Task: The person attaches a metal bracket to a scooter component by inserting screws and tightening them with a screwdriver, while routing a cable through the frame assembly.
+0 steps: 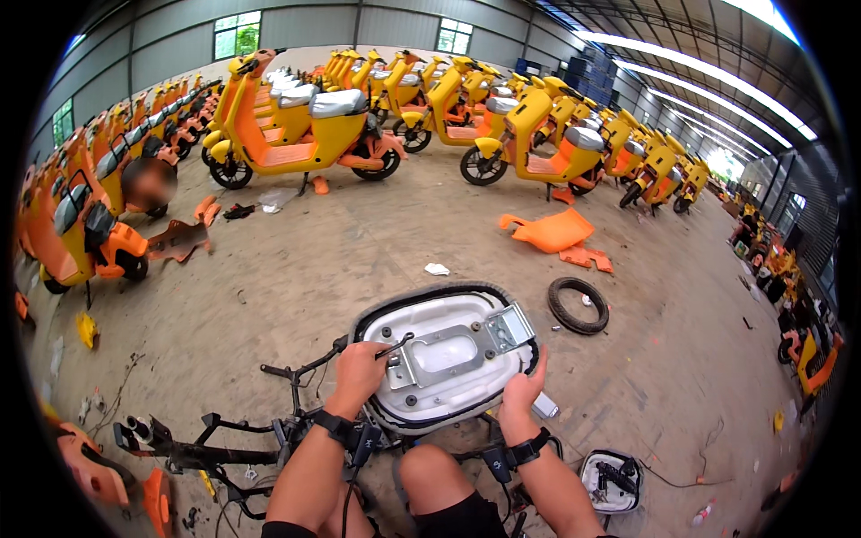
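An upturned scooter seat (489, 386) lies in front of my knees, its white underside facing up inside a black rim. A metal bracket (462, 366) runs across it, with several dark round bumpers around it. My left hand (359, 372) is closed on a wrench (401, 344), whose head reaches over the near left end of the bracket. My right hand (522, 390) holds the right edge of the seat, thumb up along the rim; its other fingers are partly hidden beneath. A black scooter frame (193, 455) stands below and left of the seat.
Yellow and orange scooters (296, 134) fill the far side and the left. A black tyre (578, 305) and orange body panels (556, 231) lie on the floor ahead. A white seat base with black parts (612, 480) sits right of my right arm. Orange panels (94, 466) rest lower left.
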`<state>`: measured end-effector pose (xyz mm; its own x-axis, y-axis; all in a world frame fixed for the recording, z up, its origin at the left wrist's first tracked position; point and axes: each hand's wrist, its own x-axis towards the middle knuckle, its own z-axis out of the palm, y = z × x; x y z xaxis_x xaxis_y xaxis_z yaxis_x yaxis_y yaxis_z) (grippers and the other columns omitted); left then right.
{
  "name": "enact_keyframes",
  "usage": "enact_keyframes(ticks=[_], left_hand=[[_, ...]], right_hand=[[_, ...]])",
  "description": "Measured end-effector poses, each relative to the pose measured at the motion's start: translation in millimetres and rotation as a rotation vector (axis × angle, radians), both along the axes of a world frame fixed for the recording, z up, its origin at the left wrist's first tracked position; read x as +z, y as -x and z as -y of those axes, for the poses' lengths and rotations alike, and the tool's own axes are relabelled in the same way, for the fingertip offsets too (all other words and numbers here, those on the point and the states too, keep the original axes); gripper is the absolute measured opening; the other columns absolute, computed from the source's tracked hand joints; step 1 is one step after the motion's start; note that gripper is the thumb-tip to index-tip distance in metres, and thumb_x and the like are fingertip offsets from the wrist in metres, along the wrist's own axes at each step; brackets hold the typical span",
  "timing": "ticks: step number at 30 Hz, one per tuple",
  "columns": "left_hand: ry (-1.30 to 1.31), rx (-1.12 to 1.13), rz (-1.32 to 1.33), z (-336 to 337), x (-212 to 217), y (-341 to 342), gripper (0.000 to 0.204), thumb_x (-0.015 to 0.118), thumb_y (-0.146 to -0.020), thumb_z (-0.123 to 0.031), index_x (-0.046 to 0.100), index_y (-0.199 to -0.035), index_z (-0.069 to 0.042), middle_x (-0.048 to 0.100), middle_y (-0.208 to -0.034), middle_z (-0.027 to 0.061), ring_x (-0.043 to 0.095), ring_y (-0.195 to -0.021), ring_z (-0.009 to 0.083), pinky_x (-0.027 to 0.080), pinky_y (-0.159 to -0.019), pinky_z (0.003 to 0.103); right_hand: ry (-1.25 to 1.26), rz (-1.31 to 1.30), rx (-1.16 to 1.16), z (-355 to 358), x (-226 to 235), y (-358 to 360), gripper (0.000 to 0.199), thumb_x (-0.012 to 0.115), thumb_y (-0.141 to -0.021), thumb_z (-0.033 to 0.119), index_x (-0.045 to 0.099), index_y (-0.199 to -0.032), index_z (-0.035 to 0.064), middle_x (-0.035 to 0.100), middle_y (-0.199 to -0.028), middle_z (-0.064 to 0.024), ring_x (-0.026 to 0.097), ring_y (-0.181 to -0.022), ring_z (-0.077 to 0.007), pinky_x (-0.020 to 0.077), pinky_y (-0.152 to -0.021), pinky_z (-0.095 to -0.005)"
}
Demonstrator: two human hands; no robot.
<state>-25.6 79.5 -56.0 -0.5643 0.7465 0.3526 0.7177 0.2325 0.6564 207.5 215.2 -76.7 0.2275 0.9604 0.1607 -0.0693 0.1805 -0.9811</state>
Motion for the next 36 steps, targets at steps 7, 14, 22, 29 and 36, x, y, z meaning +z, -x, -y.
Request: enact_keyframes(ticks=[7,14,22,29,36], left_hand=[[0.074,-0.152,-0.058,-1.4,2.4,16.4,0.019,0.067,-0.078,-0.017,0.075,-0.095,-0.014,0.069,-0.087,0.0151,0.065,-0.083,0.0348,0.052,-0.074,0.043],[0.035,-0.136,-0.12,-2.2,-2.8,14.4,0.018,0.064,-0.079,-0.018,0.076,-0.093,-0.017,0.068,-0.083,0.0151,0.065,-0.079,0.0348,0.052,-0.068,0.044],[0.048,-0.012,-0.113,-5.6,-6.1,-3.1,0.017,0.063,-0.08,-0.015,0.075,-0.091,-0.01,0.068,-0.08,0.0155,0.066,-0.079,0.0339,0.052,-0.069,0.045],[0.081,0.073,-0.08,-9.3,-15.9,-12.0,0.016,0.064,-0.079,-0.014,0.075,-0.091,-0.011,0.067,-0.08,0.0147,0.066,-0.078,0.0333,0.052,-0.067,0.045],[-0.14,0.017,0.18,3.8,-7.6,-0.5,0.017,0.067,-0.08,-0.012,0.069,-0.094,-0.003,0.067,-0.078,0.0179,0.066,-0.077,0.0334,0.052,-0.069,0.043]], right_hand=[[-0.03,-0.058,0.021,0.1,-0.3,1.4,0.08,0.03,-0.068,-0.02,0.035,-0.145,-0.0008,0.042,-0.144,-0.0194,0.042,-0.132,-0.0291,0.0262,-0.112,-0.0336],[0.048,-0.147,0.074,6.0,7.6,2.0,0.079,0.027,-0.072,-0.02,0.035,-0.147,0.0045,0.042,-0.143,-0.0162,0.046,-0.126,-0.0272,0.0344,-0.107,-0.0342],[0.068,-0.178,0.087,-6.2,-1.7,-4.6,0.078,0.026,-0.073,-0.019,0.036,-0.147,0.0049,0.037,-0.147,-0.0163,0.043,-0.13,-0.0283,0.0333,-0.109,-0.035],[0.037,-0.031,0.043,9.3,11.6,2.4,0.076,0.028,-0.073,-0.018,0.035,-0.146,0.0029,0.039,-0.146,-0.015,0.045,-0.127,-0.0278,0.0338,-0.108,-0.0346],[0.062,-0.045,0.147,44.8,21.8,-3.5,0.082,0.044,-0.074,-0.011,0.021,-0.152,0.0037,0.027,-0.154,-0.0175,0.033,-0.137,-0.0286,0.0253,-0.112,-0.0352]])
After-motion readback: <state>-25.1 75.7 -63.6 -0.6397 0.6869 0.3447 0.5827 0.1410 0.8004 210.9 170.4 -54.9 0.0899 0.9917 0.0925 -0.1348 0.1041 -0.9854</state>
